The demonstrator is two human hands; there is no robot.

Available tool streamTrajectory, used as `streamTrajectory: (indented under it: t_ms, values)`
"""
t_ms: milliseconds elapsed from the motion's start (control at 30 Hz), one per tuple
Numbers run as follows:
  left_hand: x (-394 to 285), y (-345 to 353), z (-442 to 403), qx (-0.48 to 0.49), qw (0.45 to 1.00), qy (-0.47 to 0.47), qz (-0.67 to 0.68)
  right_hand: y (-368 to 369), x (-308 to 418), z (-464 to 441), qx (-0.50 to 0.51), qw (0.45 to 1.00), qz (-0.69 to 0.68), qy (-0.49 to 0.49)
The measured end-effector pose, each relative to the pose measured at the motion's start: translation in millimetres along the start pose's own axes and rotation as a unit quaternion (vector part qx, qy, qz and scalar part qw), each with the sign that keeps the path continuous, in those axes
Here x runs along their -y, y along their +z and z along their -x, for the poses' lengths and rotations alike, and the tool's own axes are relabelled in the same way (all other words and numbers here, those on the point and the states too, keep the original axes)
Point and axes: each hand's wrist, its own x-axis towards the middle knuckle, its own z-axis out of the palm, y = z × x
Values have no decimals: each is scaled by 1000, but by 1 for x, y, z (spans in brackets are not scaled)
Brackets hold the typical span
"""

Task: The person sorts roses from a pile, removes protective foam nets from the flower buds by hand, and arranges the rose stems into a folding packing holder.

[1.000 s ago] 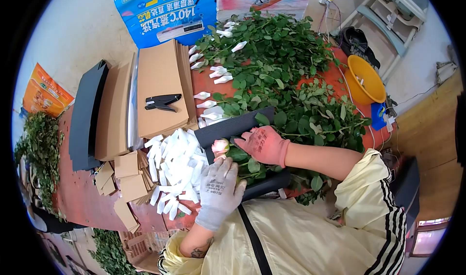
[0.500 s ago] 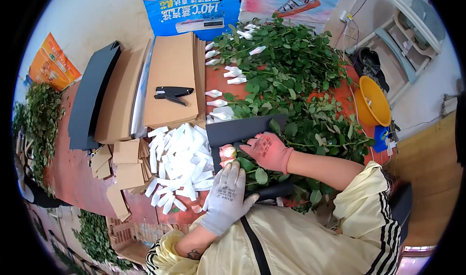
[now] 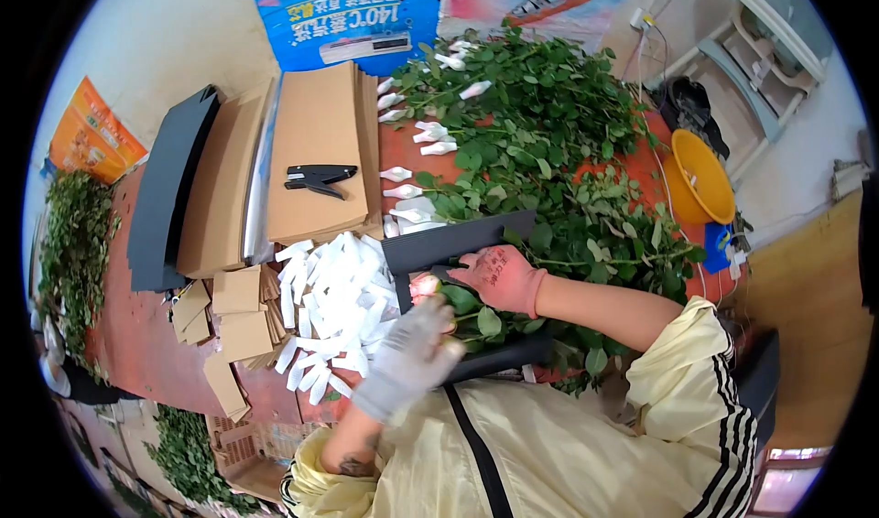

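A black sheet [image 3: 462, 241] lies folded partly around pink roses [image 3: 424, 285] and their green leaves [image 3: 488, 322], with one flap standing on the far side and another near my body. My right hand [image 3: 502, 280], in a pink glove, rests over the leaves between the flaps. Its fingers are curled in and what they grip is hidden. My left hand [image 3: 409, 353], in a grey-white glove, is smeared by motion just below the rose heads. Whether its fingers hold anything does not show. Left of it is a heap of white paper sleeves [image 3: 334, 289].
A black stapler [image 3: 319, 179] lies on stacked brown cardboard [image 3: 320, 106]. Dark sheets [image 3: 174, 184] stand further left, small cardboard pieces [image 3: 243, 289] nearer. Leafy rose stems with white-wrapped heads [image 3: 549, 106] cover the far right, beside an orange basin [image 3: 700, 175].
My left hand has drawn back from the rose heads, down and to the left, and is blurred. My right hand stays over the leaves. The whole view has shifted slightly.
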Motion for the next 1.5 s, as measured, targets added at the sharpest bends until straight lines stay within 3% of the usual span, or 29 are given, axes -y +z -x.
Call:
streamTrajectory:
  t_ms: [33, 67, 133, 267, 333, 467, 533, 633, 733, 800, 867, 933, 1000, 1067, 1100, 1167, 1267, 1300, 1367, 1500]
  values:
    - [-2, -13, 0, -16, 970, -82, 229, -2, 1, 2, 13, 1000, -2, 3]
    - [-6, -30, -8, -91, 994, -10, 62, 0, 1, 3, 12, 1000, -7, 9]
    - [-11, -48, -13, -73, 993, -50, -74, 1, 0, 3, -3, 1000, -11, -4]
    - [-14, -29, -24, -86, 990, 46, -100, 0, -1, 4, -1, 1000, -19, -10]
    - [-20, -16, -31, -31, 982, -25, -184, 2, -3, 4, -9, 999, -38, -28]
    - [-4, 3, -23, -52, 986, 14, -159, 13, -7, 6, -68, 993, -73, -67]
    - [-15, 0, -25, -32, 983, -2, -179, 1, -3, 5, 31, 997, -41, -54]
    - [-17, 8, -25, 19, 962, -23, -271, -7, -6, 12, 23, 997, -60, -50]
    - [-23, 5, -26, 48, 959, -40, -275, -58, -14, 32, 46, 997, 2, -60]
    - [-21, 5, -26, 52, 962, -51, -262, -97, -35, 41, -69, 992, 13, -109]
    - [-22, 5, -26, 56, 962, -68, -258, -145, -70, 24, 31, 983, -168, -62]
    - [-22, 3, -27, 49, 966, -69, -243, -152, -115, -10, -16, 986, -167, 23]
    - [-16, 7, -28, 43, 970, -70, -231, -137, -175, -57, -62, 996, 15, 69]
    - [-14, 6, -27, 39, 983, -79, -158, -114, -228, -106, -91, 987, 23, 133]
    - [-14, 6, -29, 46, 978, -67, -190, -90, -251, -130, -97, 987, 28, 128]
    - [-18, -5, -33, 24, 973, -55, -222, -49, -288, -177, -101, 968, 146, 177]
    - [-2, 8, -27, 41, 979, -63, -190, -14, -298, -220, -99, 940, 282, 165]
    - [2, 10, -27, 40, 978, -70, -192, -9, -304, -230, -102, 941, 280, 159]
    - [9, 13, -23, 43, 981, -53, -183, -7, -309, -230, 53, 917, 295, 263]
    - [21, 22, -19, 17, 977, -18, -212, 20, -346, -216, -1, 898, 311, 312]
